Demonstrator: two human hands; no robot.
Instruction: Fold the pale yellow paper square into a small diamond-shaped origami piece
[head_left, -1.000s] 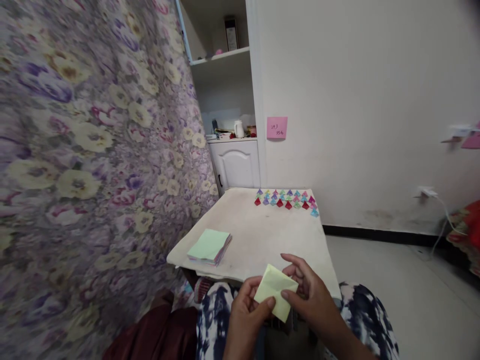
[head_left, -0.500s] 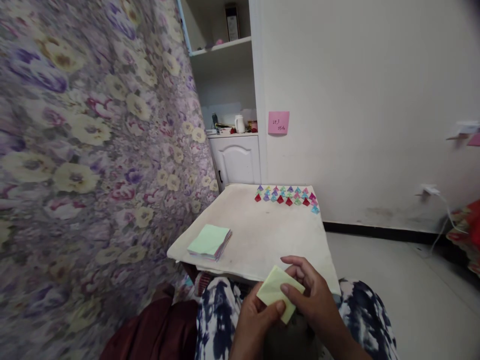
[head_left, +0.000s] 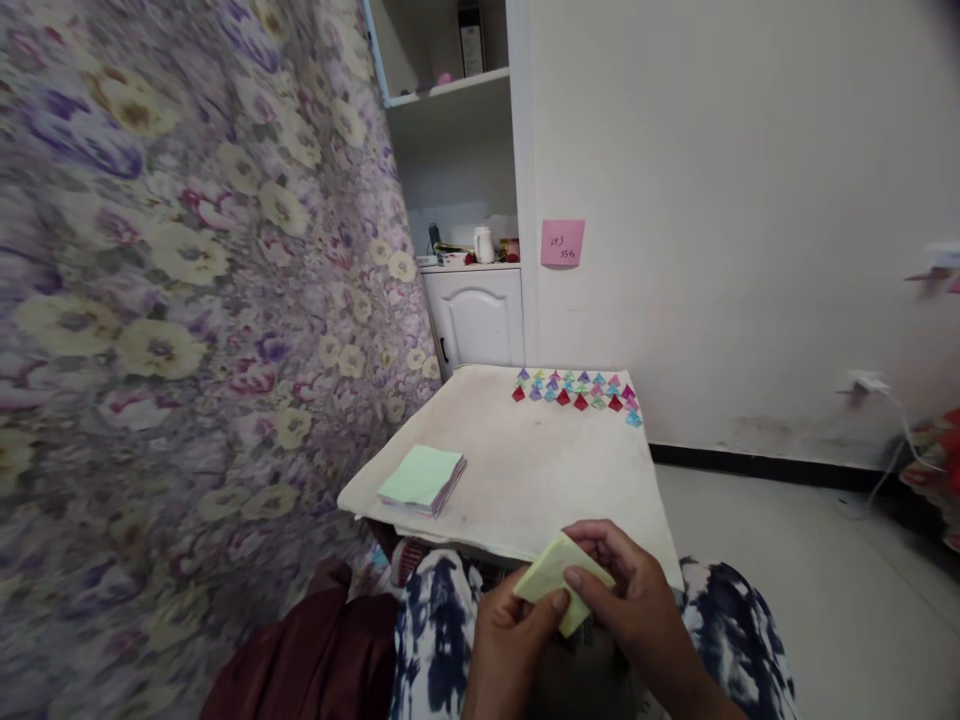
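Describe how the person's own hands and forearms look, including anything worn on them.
Both hands, left and right, are bare: no gloves, rings or watch visible. The forearms show no sleeves as far as the picture's lower edge. Fingernails are short and unpainted.

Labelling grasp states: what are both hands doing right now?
Left hand: closed, pinching the folded pale-yellow paper square.
Right hand: closed on the same paper.

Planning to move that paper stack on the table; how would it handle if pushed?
The paper stack looks light, so it should slide easily. Its edges are already fanned, so loose sheets would probably shear apart. Lifted by one corner, it likely flops.
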